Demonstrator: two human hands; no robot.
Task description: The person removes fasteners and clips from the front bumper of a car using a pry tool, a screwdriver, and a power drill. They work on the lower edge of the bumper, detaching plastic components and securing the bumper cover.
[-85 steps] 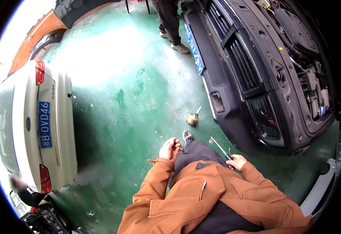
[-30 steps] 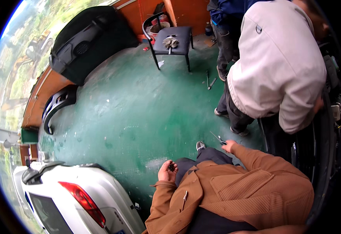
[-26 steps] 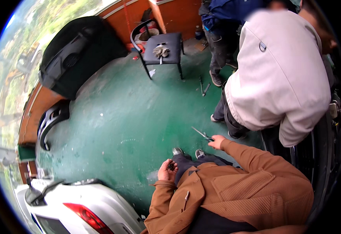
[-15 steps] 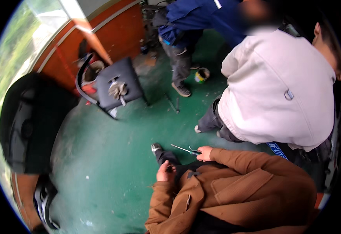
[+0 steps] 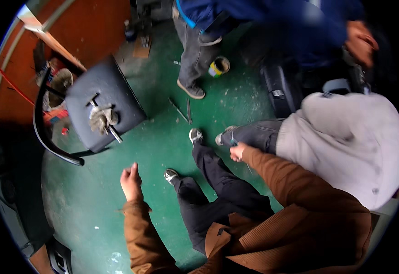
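My right hand (image 5: 238, 152) is closed around a screwdriver (image 5: 233, 142). Only a bit of its teal handle shows above the fist, and a faint thin shaft appears below. To the left, over the green floor, my left hand (image 5: 132, 181) is held out with its fingers curled in. Whatever it grips, if anything, is hidden. Nearest to that hand is a chair (image 5: 83, 93) with a dark grey seat. On the seat lie dirty work gloves (image 5: 102, 119) and a metal T-handle wrench (image 5: 92, 100), partly covered by them.
Two long metal tools (image 5: 189, 112) lie on the floor ahead, near a yellow-labelled can (image 5: 219, 66). A co-worker in blue (image 5: 263, 27) stands at the far side. Another in a light sweatshirt (image 5: 336, 146) bends over at the right. Cluttered buckets (image 5: 60, 86) stand behind the chair.
My left hand has swung out to the left, toward the chair. My right hand still holds the screwdriver, its shaft now pointing down. The view has moved nearer the chair, and the sweatshirted co-worker bends lower.
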